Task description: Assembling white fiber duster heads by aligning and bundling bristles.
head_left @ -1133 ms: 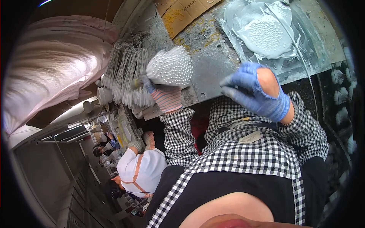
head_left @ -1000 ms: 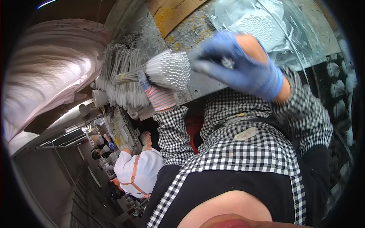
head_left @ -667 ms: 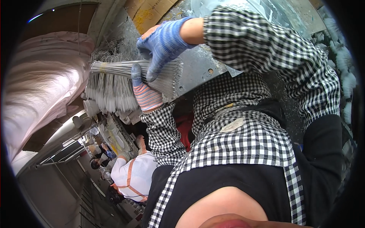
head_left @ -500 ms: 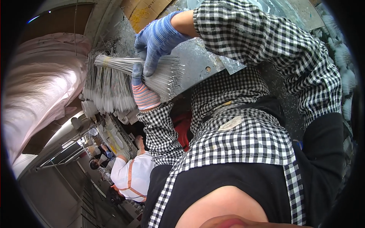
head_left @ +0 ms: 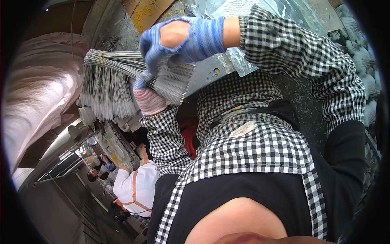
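Note:
A fanned bundle of thin wire brushes (head_left: 175,80) with pale bristles lies across the table corner. A yellow band circles its wire ends at the far left. My left hand (head_left: 148,96), in an orange and blue striped glove, is closed on the bundle from the near side, thumb up over the wires. From above, my right hand (head_left: 174,40) curls its fingers down onto the same brushes; its blue glove has a big hole over the back of the hand. The right fingertips are partly hidden. Beneath and left of the bundle hangs a thick row of similar wire brushes (head_left: 109,89).
The grey metal table (head_left: 207,75) has a small round hole near its edge. A cardboard box (head_left: 144,14) with yellow bands stands behind. Clear plastic sheeting (head_left: 296,12) lies far right; white bristly brushes (head_left: 363,61) fill the right rim. A person in white (head_left: 136,187) sits at lower left.
My right hand has rolled over, so the glove's hole now shows, and it covers more of the bristles. The bundle, its banded end and my left hand have shifted slightly left in the picture.

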The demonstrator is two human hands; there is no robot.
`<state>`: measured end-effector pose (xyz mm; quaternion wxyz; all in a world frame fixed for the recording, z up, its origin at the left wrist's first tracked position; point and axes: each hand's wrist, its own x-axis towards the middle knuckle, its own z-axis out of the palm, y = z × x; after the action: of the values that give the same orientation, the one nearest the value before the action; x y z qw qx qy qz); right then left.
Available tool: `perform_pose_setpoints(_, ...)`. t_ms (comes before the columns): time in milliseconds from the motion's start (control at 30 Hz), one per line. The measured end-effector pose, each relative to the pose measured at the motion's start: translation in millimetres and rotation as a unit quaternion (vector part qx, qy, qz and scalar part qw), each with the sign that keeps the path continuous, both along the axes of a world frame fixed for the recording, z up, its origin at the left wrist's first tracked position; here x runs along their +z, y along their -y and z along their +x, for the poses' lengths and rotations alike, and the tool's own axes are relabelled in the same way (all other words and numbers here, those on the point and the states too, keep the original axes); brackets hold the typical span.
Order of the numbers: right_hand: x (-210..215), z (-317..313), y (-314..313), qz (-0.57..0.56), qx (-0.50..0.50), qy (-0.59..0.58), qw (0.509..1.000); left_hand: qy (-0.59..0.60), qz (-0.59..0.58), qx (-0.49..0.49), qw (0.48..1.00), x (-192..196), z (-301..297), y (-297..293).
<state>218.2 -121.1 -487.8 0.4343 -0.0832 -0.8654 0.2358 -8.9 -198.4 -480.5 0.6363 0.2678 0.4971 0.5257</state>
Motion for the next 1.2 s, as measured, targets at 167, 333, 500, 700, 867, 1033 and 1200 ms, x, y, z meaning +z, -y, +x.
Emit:
perform_pose_setpoints(167,1.9,-1.4,5.3,0.136,-0.097,0.1,0.981,-0.036,0.015,0.003,0.999,1.1,-13.0,-7.5)
perform_pose_setpoints(333,29.3,5.7,26.4,-0.021,-0.157,0.288,0.945,-0.018,0.073,-0.038,0.996,3.9,10.6,-11.5)
perform_pose_setpoints(500,40.1,8.6,30.3,-0.116,-0.169,0.296,0.933,-0.082,0.171,-0.07,0.979,13.8,35.1,-9.2)
perform_pose_setpoints(700,24.2,7.0,23.8,-0.157,-0.149,0.217,0.952,-0.094,0.196,-0.061,0.974,12.0,35.4,-16.9)
perform_pose_setpoints(867,23.3,4.4,28.6,-0.134,-0.202,0.238,0.94,0.011,0.186,-0.067,0.98,3.7,34.5,-25.6)
perform_pose_setpoints(1033,22.5,9.4,25.3,-0.158,-0.183,0.217,0.946,-0.014,0.217,-0.083,0.973,4.3,32.4,-26.5)
perform_pose_setpoints(1200,20.8,16.4,21.6,-0.213,-0.157,0.171,0.949,-0.016,0.234,-0.066,0.97,6.8,26.0,-34.6)
